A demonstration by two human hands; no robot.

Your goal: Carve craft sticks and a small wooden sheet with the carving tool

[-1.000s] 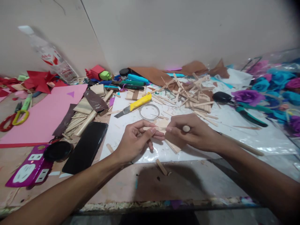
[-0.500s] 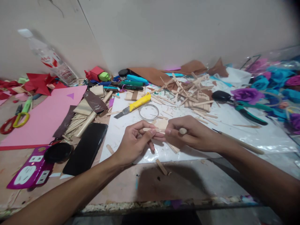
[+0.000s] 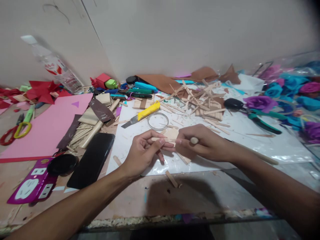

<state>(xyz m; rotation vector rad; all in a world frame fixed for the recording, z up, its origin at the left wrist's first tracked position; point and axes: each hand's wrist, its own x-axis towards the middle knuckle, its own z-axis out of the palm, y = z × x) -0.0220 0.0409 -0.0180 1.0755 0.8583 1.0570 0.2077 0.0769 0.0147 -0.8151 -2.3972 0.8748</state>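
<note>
A flat wooden craft stick (image 3: 170, 140) is pinched between the thumb and fingers of my left hand (image 3: 143, 152). My right hand (image 3: 207, 144) is closed around a wooden-handled tool (image 3: 194, 140); the rounded end of its handle pokes out of the fist, and its working end is hidden. Both hands meet at the stick, over the white sheet (image 3: 136, 168). Beneath them lie more craft sticks (image 3: 184, 158), partly covered. Just beyond are a metal ring (image 3: 158, 128) and a yellow utility knife (image 3: 147, 111) with its blade out.
A heap of sticks and offcuts (image 3: 200, 96) lies behind the hands. Green-handled pliers (image 3: 265, 123) and paper flowers (image 3: 261, 102) are to the right. To the left are a phone (image 3: 91, 161), a purple power strip (image 3: 32, 183), scissors (image 3: 21, 128) and a plastic bottle (image 3: 56, 66).
The view has shifted slightly. Both hands keep the same hold on the stick and tool, with hardly any visible movement.
</note>
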